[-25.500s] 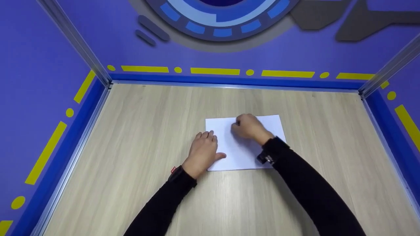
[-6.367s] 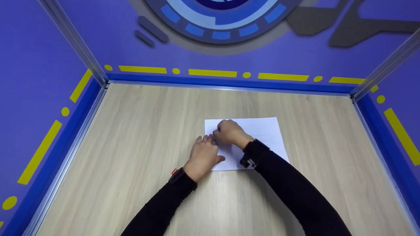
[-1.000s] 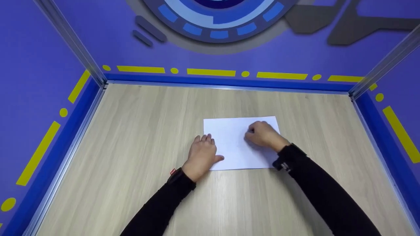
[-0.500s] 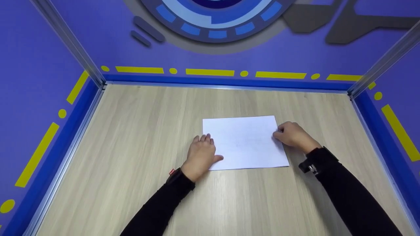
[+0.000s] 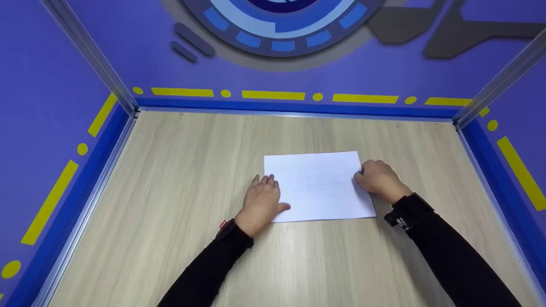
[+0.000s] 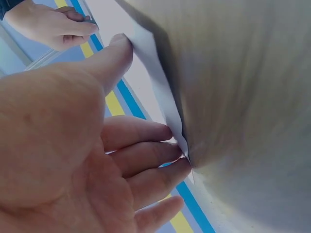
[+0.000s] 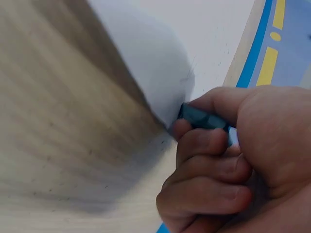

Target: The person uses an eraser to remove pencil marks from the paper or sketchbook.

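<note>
A white sheet of paper (image 5: 318, 187) lies on the wooden table, with faint grey marks across it. My left hand (image 5: 262, 202) rests on its left edge, fingers spread and thumb out to the side; the left wrist view shows the fingertips at the paper's rim (image 6: 163, 87). At the opposite edge, my right hand (image 5: 379, 179) is curled with a small dark teal block, apparently an eraser (image 7: 203, 118), pinched between thumb and index finger. From the head view the eraser is hidden by the fingers. In the right wrist view it touches the paper's edge.
Small dark crumbs (image 7: 91, 152) dot the table to the right of the paper. Blue panels with yellow dashes (image 5: 273, 95) enclose the table at the back and both sides, edged by metal rails (image 5: 298, 114).
My right hand has moved rightward from the middle of the paper to its right edge, the eraser still in its grip. The left hand stays on the left edge.
</note>
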`<action>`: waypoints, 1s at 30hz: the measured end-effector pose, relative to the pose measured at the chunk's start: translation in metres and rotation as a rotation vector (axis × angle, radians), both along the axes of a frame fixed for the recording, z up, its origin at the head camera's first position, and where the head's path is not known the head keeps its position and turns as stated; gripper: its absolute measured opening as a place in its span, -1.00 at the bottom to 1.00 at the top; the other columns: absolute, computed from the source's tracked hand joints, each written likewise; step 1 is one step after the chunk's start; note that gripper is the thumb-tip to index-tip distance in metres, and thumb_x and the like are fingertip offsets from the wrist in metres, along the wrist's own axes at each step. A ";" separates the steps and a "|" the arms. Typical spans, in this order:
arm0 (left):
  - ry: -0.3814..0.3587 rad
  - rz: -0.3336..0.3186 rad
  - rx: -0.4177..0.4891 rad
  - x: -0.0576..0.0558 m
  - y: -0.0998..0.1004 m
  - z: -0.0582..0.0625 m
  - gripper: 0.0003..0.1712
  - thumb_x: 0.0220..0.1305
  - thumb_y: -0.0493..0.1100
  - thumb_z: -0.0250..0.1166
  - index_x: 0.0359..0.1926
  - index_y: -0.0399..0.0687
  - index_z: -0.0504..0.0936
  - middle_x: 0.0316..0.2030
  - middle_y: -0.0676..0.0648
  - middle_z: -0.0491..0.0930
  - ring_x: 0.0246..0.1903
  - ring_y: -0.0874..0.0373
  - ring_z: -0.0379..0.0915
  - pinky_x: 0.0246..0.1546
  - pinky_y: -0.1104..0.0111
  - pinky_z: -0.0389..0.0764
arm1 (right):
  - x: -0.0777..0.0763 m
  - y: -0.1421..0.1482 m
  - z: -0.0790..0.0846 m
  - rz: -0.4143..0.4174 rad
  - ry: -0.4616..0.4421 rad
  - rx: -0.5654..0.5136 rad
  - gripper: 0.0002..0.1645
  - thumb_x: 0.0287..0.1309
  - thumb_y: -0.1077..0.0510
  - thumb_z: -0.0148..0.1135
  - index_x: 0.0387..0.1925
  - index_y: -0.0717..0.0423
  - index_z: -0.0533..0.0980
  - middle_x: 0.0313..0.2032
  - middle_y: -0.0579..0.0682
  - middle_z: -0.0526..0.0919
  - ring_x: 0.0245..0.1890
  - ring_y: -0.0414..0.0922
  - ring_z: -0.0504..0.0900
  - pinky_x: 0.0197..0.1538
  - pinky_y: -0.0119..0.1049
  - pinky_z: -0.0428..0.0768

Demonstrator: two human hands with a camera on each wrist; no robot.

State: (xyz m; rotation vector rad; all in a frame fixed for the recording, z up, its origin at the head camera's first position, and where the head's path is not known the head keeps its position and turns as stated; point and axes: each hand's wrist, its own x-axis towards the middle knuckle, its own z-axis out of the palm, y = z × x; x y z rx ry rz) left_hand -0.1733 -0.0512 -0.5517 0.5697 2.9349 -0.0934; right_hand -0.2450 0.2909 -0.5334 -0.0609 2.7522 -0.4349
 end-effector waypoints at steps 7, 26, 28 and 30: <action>0.030 0.000 0.018 0.003 -0.005 0.003 0.09 0.42 0.51 0.31 0.51 -0.34 0.54 0.53 -0.31 0.54 0.55 -0.17 0.47 0.65 -0.03 0.40 | -0.009 -0.023 -0.002 0.002 0.032 -0.023 -0.60 0.49 0.00 0.16 -0.38 0.22 0.57 -0.36 0.16 0.58 -0.33 0.09 0.55 -0.25 -0.07 0.52; -0.001 0.005 -0.051 0.008 0.002 0.001 0.11 0.44 0.54 0.22 0.53 -0.34 0.51 0.58 -0.28 0.48 0.61 -0.13 0.41 0.67 0.02 0.38 | -0.020 -0.189 -0.045 0.220 0.076 -0.218 -0.60 0.38 -0.02 0.27 -0.59 0.01 0.55 -0.52 -0.02 0.60 -0.36 0.02 0.56 -0.23 -0.07 0.58; 0.005 0.003 -0.053 0.008 0.003 0.000 0.11 0.44 0.54 0.23 0.52 -0.34 0.53 0.57 -0.27 0.48 0.60 -0.12 0.42 0.67 0.02 0.39 | -0.023 -0.191 -0.053 0.215 0.083 -0.228 -0.61 0.33 -0.03 0.29 -0.62 -0.03 0.52 -0.53 -0.05 0.57 -0.38 0.00 0.53 -0.28 -0.11 0.53; 0.003 0.006 -0.054 0.008 0.004 0.000 0.11 0.44 0.55 0.22 0.53 -0.34 0.52 0.58 -0.27 0.48 0.60 -0.12 0.42 0.67 0.02 0.38 | -0.022 -0.190 -0.050 0.205 0.083 -0.224 -0.65 0.30 -0.04 0.32 -0.58 -0.03 0.55 -0.49 -0.04 0.60 -0.33 0.00 0.55 -0.23 -0.09 0.55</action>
